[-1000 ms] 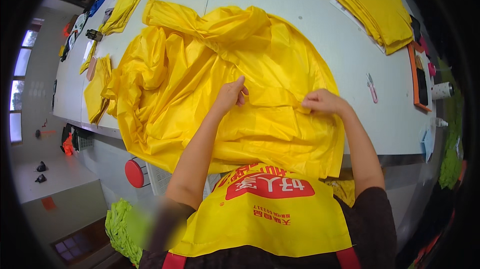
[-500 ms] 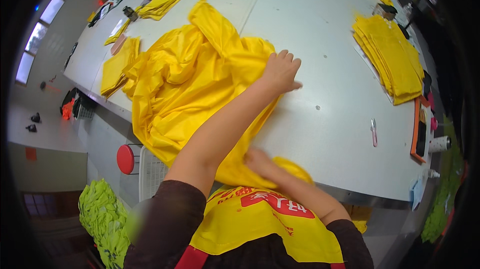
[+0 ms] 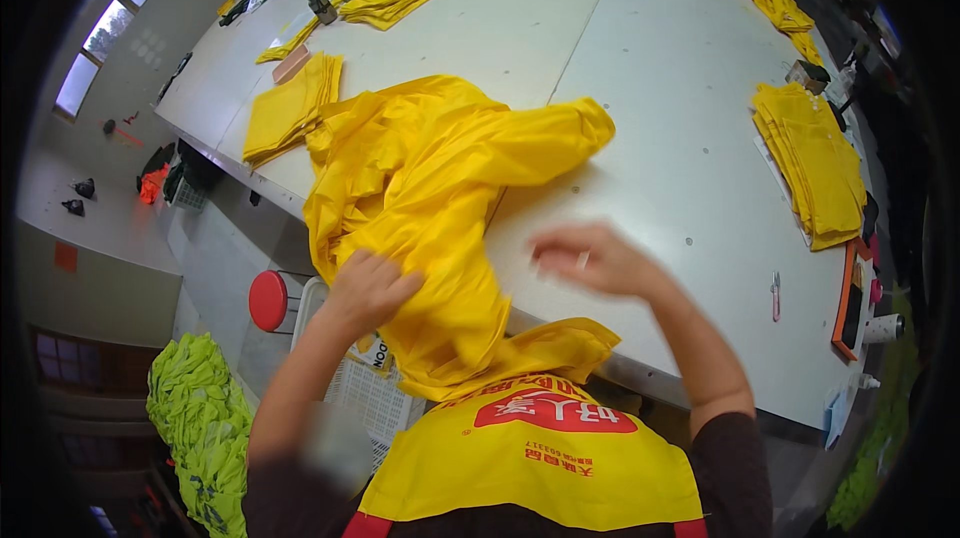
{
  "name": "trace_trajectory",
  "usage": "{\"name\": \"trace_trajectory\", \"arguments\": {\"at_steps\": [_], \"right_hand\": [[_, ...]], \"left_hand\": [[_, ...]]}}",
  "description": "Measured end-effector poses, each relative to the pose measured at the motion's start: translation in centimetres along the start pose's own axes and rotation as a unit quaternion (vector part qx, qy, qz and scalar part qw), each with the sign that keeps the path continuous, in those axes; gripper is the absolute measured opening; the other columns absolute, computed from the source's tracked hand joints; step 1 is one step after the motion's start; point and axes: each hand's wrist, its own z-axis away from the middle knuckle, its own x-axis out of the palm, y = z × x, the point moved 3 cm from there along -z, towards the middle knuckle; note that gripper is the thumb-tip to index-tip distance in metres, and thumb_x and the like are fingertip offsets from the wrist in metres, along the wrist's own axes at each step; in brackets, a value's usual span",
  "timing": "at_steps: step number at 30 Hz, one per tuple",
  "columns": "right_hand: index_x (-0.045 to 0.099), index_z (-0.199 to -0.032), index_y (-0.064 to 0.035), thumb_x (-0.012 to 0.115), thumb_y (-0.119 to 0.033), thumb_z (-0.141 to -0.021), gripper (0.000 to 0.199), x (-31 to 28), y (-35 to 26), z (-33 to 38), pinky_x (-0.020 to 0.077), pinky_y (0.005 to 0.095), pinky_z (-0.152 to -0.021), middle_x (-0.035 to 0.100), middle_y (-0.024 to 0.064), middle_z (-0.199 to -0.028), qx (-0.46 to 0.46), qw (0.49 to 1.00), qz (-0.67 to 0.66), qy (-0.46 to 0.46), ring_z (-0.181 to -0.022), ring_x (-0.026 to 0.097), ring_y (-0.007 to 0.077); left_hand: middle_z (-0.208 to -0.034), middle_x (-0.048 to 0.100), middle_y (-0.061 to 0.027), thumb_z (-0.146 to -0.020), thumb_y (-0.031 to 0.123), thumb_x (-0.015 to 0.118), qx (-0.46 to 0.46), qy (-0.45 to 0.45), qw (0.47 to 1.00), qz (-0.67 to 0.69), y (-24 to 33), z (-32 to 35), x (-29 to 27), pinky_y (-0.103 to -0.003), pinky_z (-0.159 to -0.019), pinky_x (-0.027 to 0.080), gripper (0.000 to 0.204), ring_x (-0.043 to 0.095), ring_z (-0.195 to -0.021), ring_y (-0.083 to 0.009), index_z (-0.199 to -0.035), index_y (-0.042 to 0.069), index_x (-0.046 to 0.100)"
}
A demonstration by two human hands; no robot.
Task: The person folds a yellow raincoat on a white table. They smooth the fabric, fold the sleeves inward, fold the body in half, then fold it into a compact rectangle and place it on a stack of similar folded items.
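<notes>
A large crumpled yellow cloth [image 3: 430, 173] lies across the near left of the table and hangs over its front edge toward my apron. One sleeve-like end of it points to the right. At the cloth's left side, my left hand [image 3: 365, 290] is closed with a fold of it in the fingers. My right hand [image 3: 592, 258] is above the table, right of the cloth and apart from it. Its fingers are loosely curled and somewhat blurred, with a gap at the thumb and nothing seen in them.
Folded yellow stacks lie on the white table [image 3: 640, 188]: one at left [image 3: 293, 110], others far left and right [image 3: 812, 166]. Small snips [image 3: 775, 296] and an orange-edged tray [image 3: 850, 300] sit at right. Below are a white basket [image 3: 365, 403], red stool [image 3: 268, 300] and green cloth heap [image 3: 200, 428].
My left hand has come back from the cloth's right side to its left side and grips there. My right hand has risen off the near cloth. The sleeve-like end has swung right.
</notes>
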Motion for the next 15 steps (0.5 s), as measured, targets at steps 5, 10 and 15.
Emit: {"name": "trace_trajectory", "arguments": {"at_steps": [5,10,15], "right_hand": [[0.058,-0.103,0.0001,0.051,-0.01,-0.087,0.021,-1.2,-1.3,-12.7,0.0478,0.0259,-0.077,0.059,0.0056,-0.095,0.038,0.986,-0.14,-0.082,-0.084,0.058,0.0123],[0.044,-0.128,-0.0005,0.039,-0.035,-0.094,0.049,16.3,1.0,-18.5,0.0285,0.0317,-0.103,0.046,0.0141,-0.13,-0.013,0.912,-0.045,-0.408,-0.121,0.04,0.0226],[0.031,-0.136,-0.0028,0.035,-0.043,-0.094,0.059,23.9,2.6,-18.6,0.0185,0.0305,-0.107,0.027,0.0148,-0.143,0.067,0.816,-0.134,-0.558,-0.132,0.025,0.0234]], "left_hand": [[-0.058,0.037,0.0015,-0.063,0.009,0.06,-0.011,0.013,1.0,-0.014,2.7,8.4,-9.8,-0.029,-0.05,0.035,0.02,0.042,-0.051,-0.0158,-0.081,0.015,0.056],[-0.07,0.05,-0.0045,-0.069,0.015,0.059,-0.155,0.314,0.937,-0.019,-0.6,16.9,-16.8,-0.037,-0.057,0.037,0.013,0.047,-0.06,-0.0204,-0.081,0.012,0.056],[-0.077,0.05,-0.0052,-0.07,0.019,0.059,-0.361,0.387,0.837,-0.14,-4.0,27.1,-20.5,-0.04,-0.063,0.035,0.018,0.046,-0.069,-0.0217,-0.086,0.012,0.055]]}}
